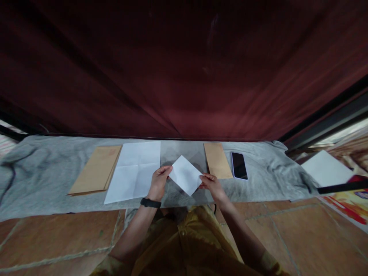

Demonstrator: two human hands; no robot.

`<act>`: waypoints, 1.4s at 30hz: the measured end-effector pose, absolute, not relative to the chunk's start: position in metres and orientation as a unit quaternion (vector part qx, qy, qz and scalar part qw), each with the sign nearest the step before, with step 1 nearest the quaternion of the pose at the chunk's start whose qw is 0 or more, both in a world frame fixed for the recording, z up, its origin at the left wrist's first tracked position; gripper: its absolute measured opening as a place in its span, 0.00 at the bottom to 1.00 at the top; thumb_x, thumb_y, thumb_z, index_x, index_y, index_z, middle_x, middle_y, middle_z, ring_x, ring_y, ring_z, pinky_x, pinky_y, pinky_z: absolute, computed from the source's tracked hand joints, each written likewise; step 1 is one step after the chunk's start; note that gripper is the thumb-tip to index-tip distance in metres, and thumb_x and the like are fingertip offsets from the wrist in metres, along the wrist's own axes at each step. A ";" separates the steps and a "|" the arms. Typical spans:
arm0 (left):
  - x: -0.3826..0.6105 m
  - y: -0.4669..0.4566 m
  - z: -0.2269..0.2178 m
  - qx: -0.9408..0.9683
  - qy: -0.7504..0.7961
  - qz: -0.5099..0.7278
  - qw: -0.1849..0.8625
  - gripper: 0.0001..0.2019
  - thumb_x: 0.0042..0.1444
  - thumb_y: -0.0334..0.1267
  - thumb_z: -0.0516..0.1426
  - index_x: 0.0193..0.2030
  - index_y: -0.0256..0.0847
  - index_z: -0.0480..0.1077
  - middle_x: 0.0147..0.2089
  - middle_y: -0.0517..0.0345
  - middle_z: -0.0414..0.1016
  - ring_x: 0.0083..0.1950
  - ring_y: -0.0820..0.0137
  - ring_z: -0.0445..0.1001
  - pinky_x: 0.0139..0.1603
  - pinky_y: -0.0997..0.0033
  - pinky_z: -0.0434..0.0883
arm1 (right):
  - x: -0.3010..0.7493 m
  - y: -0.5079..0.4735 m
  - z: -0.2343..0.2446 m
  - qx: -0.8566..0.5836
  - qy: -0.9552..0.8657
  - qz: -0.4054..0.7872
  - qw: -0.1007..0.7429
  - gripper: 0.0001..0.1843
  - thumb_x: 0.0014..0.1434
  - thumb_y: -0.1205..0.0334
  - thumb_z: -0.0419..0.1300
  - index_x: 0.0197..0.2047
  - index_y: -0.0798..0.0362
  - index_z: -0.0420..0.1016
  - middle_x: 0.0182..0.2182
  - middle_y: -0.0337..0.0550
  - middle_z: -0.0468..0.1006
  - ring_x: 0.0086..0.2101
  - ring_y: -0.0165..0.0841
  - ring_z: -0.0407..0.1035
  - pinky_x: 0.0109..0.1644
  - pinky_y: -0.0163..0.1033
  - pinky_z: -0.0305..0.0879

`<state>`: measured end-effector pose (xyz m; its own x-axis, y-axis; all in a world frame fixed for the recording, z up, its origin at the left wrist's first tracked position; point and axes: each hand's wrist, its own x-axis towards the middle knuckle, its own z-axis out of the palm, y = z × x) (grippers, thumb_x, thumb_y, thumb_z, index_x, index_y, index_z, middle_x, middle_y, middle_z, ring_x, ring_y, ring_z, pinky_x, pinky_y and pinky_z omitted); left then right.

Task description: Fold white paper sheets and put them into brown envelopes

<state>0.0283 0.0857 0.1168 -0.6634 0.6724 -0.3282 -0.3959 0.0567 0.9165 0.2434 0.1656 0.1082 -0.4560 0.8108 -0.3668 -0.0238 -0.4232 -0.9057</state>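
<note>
A small white sheet of paper [185, 175], apparently folded, is held up over the grey cloth, turned so that a corner points away from me. My left hand [160, 181] pinches its left corner, and my right hand [212, 185] pinches the right one. Left of my hands lie large white sheets [135, 170] with crossing crease lines, close beside my left hand. A single brown envelope [217, 160] rests just beyond my right hand. Several more brown envelopes [96, 168] are stacked at the left, touching the white sheets.
A smartphone [239, 166] lies right of the single envelope. Grey cloth [267, 172] covers the narrow table. Behind it hangs a dark red curtain [184, 76]. More white paper [327, 168] and a colourful printed sheet [349, 205] are at the far right, beside a dark bar.
</note>
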 end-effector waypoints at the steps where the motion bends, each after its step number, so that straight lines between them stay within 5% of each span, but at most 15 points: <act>1: 0.028 0.086 0.118 0.122 0.613 0.673 0.396 0.18 0.35 0.48 0.73 0.30 0.37 0.80 0.26 0.60 0.76 0.27 0.74 0.67 0.29 0.73 0.60 | 0.244 0.170 0.111 -0.430 -0.459 0.720 0.294 0.26 0.41 0.39 0.73 0.33 0.52 0.82 0.27 0.41 0.81 0.27 0.35 0.74 0.36 0.42 0.72; 10: 0.028 0.089 0.125 0.138 0.609 0.675 0.394 0.16 0.39 0.46 0.71 0.34 0.40 0.80 0.33 0.56 0.80 0.35 0.69 0.74 0.37 0.71 0.67 | 0.248 0.199 0.127 -0.427 -0.617 0.548 0.369 0.26 0.52 0.38 0.66 0.41 0.52 0.85 0.37 0.46 0.85 0.39 0.44 0.77 0.46 0.48 0.73; 16: 0.016 0.069 0.120 0.123 0.600 0.686 0.393 0.16 0.42 0.46 0.70 0.35 0.39 0.80 0.37 0.51 0.82 0.38 0.67 0.77 0.40 0.69 0.70 | 0.261 0.190 0.108 -0.259 -0.833 0.355 0.336 0.17 0.69 0.54 0.53 0.52 0.45 0.81 0.51 0.43 0.81 0.55 0.41 0.73 0.60 0.50 0.70; 23: 0.012 0.048 0.108 0.112 0.589 0.688 0.410 0.16 0.42 0.47 0.70 0.34 0.39 0.79 0.38 0.49 0.82 0.40 0.66 0.79 0.45 0.66 0.73 | 0.286 0.171 0.067 -0.163 -0.943 0.126 0.262 0.27 0.68 0.71 0.48 0.65 0.43 0.71 0.59 0.40 0.76 0.60 0.37 0.69 0.65 0.47 0.66; 32: 0.026 0.045 0.104 0.145 0.604 0.660 0.423 0.13 0.43 0.46 0.69 0.33 0.41 0.81 0.33 0.50 0.81 0.36 0.65 0.78 0.38 0.67 0.71 | 0.305 0.159 0.040 -0.189 -0.930 0.066 0.310 0.33 0.67 0.75 0.47 0.71 0.43 0.60 0.59 0.40 0.76 0.58 0.35 0.71 0.64 0.44 0.67; 37: -0.008 0.030 0.124 0.192 0.633 0.664 0.348 0.13 0.48 0.47 0.66 0.36 0.41 0.80 0.38 0.51 0.82 0.39 0.65 0.77 0.44 0.66 0.71 | 0.303 0.170 0.057 -0.226 -0.899 0.051 0.371 0.31 0.68 0.72 0.51 0.70 0.41 0.61 0.58 0.41 0.76 0.55 0.37 0.74 0.63 0.45 0.69; 42: -0.076 0.001 0.131 0.255 0.746 0.597 0.150 0.10 0.51 0.44 0.62 0.38 0.44 0.79 0.40 0.52 0.79 0.44 0.62 0.75 0.46 0.64 0.71 | 0.291 0.176 0.064 -0.236 -0.874 0.046 0.423 0.30 0.68 0.71 0.53 0.69 0.41 0.63 0.59 0.41 0.76 0.58 0.39 0.72 0.64 0.47 0.68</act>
<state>-0.0761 0.0013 0.1310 -0.8249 0.5594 0.0809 0.2019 0.1580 0.9666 0.2908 0.1761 0.0636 -0.5305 0.4522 0.7170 0.3737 0.8840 -0.2810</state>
